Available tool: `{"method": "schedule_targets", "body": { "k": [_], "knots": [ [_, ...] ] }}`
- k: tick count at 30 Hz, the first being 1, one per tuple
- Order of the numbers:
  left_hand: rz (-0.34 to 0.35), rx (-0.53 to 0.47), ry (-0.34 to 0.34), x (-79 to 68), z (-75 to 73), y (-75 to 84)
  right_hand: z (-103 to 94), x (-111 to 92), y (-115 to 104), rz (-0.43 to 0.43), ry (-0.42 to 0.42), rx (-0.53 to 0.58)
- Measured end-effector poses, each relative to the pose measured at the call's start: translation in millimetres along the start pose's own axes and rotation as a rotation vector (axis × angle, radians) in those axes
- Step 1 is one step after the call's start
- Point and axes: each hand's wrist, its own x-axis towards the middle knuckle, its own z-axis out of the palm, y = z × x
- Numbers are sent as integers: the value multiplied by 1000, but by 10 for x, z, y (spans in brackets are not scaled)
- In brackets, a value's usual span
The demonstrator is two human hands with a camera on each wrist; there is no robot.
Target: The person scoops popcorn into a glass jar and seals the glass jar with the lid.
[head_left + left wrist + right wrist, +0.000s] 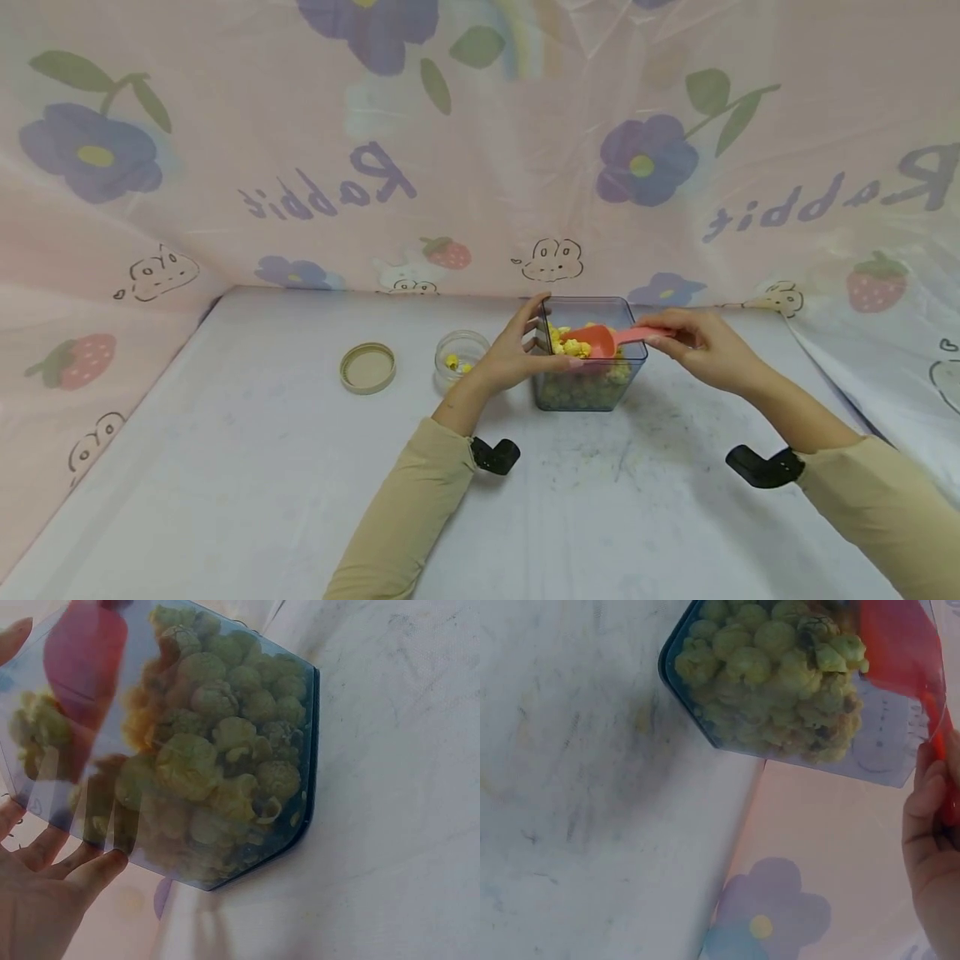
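A clear blue-tinted plastic container (581,398), part filled with yellow popcorn (217,735), stands on the table. My left hand (512,354) grips it at the left, thumb along the near rim and fingers spread against the left wall. My right hand (708,346) holds a red scoop (600,340) by its handle, above the right rim. The scoop's bowl lies inside the container, among the popcorn near the top. Through the wall, the right wrist view shows the scoop's bowl and the popcorn heaped below it.
Left of the container, partly behind my left hand, stands a small round clear jar (448,379) with a few popcorn pieces in it. Farther left lies a round beige lid (367,368). A pink printed curtain (480,167) hangs behind the white table (262,467).
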Motion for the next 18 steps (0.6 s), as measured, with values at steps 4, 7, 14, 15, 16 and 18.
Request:
{"method": "schedule_targets", "body": {
  "k": [4,7,14,15,16,18],
  "knots": [
    [-12,7,3,3,4,2,0,-11,33,43,-2,49],
    [-19,10,4,6,8,5,-1,-18,29,80,-1,83],
    [-14,3,3,-2,10,14,16,-30,26,87,10,128],
    [-14,3,2,-4,9,15,19,-34,30,84,12,143],
    [-14,2,2,-4,8,14,22,-37,35,80,14,154],
    [-15,0,1,-3,8,13,34,-48,46,81,22,177]
  ]
}}
